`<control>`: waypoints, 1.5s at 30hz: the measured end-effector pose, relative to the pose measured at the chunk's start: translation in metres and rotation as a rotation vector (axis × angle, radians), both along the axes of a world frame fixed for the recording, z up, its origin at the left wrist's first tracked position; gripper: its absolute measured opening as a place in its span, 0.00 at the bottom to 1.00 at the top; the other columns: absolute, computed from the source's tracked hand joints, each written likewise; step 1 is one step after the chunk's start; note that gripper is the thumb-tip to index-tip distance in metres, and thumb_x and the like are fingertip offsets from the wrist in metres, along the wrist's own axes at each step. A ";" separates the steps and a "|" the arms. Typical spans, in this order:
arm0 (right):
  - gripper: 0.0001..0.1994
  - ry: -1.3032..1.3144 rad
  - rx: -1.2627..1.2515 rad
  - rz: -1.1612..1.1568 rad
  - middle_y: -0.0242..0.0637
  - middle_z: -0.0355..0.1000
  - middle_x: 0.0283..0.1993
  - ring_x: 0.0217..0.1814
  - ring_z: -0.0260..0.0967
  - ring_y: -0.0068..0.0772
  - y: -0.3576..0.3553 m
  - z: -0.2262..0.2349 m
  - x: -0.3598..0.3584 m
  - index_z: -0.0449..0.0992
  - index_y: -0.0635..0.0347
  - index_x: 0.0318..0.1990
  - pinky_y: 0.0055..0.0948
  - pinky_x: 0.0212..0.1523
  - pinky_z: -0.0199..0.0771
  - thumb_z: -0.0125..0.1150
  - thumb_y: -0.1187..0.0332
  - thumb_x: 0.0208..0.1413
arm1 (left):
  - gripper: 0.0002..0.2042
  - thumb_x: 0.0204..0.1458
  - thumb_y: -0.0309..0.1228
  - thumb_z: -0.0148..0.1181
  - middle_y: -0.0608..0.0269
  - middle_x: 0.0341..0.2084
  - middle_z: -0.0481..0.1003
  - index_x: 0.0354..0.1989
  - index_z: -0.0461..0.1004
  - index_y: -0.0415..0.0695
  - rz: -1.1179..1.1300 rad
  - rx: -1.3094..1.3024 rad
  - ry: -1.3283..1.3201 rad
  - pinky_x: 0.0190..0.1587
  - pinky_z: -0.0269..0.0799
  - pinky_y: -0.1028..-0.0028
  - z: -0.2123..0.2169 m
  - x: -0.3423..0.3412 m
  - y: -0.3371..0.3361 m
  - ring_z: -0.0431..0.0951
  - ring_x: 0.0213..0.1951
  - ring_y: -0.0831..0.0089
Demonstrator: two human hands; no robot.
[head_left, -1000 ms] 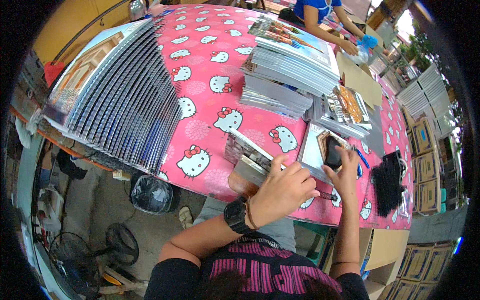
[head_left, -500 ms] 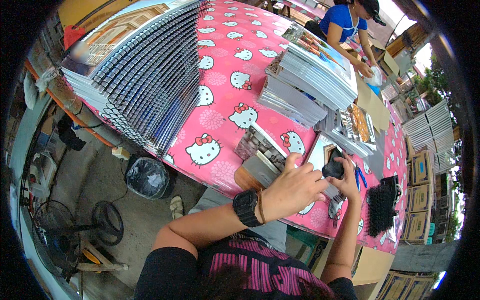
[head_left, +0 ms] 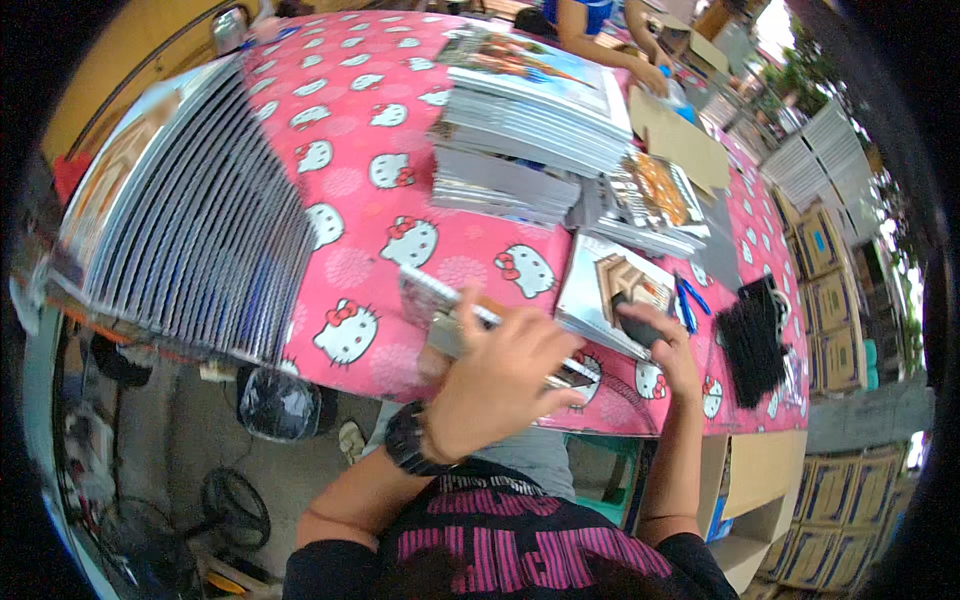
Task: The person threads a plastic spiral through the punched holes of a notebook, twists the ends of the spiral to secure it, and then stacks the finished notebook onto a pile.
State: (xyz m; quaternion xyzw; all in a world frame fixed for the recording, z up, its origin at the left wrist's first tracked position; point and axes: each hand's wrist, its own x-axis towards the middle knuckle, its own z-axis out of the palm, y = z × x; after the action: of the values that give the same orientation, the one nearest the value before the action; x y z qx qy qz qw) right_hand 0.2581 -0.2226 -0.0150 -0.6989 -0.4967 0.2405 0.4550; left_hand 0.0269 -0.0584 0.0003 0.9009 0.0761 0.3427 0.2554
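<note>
A black watch (head_left: 412,440) is worn on the left wrist. Near the middle of the front edge of the worktop (head_left: 347,268), a booklet (head_left: 425,296) is tilted and partly covered by the left hand (head_left: 510,370). Its far left end is left in sight beyond the fingers, and a short stretch shows to the right of the thumb. The left hand is bent over the booklet with its thumb out; because of blur, whether it is gripped or only steadied cannot be told.

To the right, the right hand (head_left: 664,345) is held curled, with a dark item (head_left: 632,322) at its fingertips; whether that is pinched or merely pressed cannot be told. The near right corner of a book (head_left: 600,285) is partly hidden by these fingers, so that most of its cover is seen ahead and to the left of the right hand.

Blue pliers (head_left: 686,304) are placed just beyond the right hand, and black coils (head_left: 752,345) are heaped near the worktop's right edge. The left end is filled by a bound stack (head_left: 200,225). Farther back, loose booklets (head_left: 540,110) are piled. Beyond the cardboard (head_left: 680,140), a clear and blue bag (head_left: 680,100) is handled by a co-worker (head_left: 600,45).
</note>
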 end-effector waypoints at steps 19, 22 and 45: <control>0.19 -0.117 0.249 0.202 0.35 0.72 0.32 0.40 0.64 0.32 0.012 0.039 -0.069 0.76 0.61 0.34 0.33 0.44 0.59 0.66 0.53 0.42 | 0.14 0.30 0.33 0.72 0.73 0.22 0.70 0.27 0.74 0.52 -0.024 0.005 0.050 0.60 0.38 0.51 0.006 -0.008 0.019 0.71 0.32 0.71; 0.21 0.070 0.273 0.226 0.41 0.68 0.48 0.53 0.61 0.39 0.013 0.014 -0.075 0.75 0.59 0.37 0.36 0.57 0.53 0.68 0.55 0.39 | 0.15 0.29 0.31 0.71 0.73 0.24 0.71 0.29 0.74 0.52 -0.104 0.003 0.057 0.60 0.39 0.52 0.007 -0.007 0.012 0.72 0.32 0.72; 0.19 0.314 0.267 0.259 0.43 0.71 0.44 0.51 0.66 0.36 0.016 0.007 -0.069 0.75 0.61 0.41 0.32 0.52 0.63 0.65 0.56 0.46 | 0.15 0.33 0.37 0.69 0.66 0.30 0.73 0.30 0.74 0.46 0.013 0.051 0.157 0.60 0.41 0.53 0.011 -0.008 0.014 0.70 0.39 0.65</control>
State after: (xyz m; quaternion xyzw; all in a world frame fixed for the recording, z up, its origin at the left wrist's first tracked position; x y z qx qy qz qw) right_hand 0.1893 -0.2068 -0.0082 -0.5171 -0.5327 0.3347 0.5803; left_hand 0.0185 -0.0440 0.0118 0.9306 0.0929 0.2746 0.2234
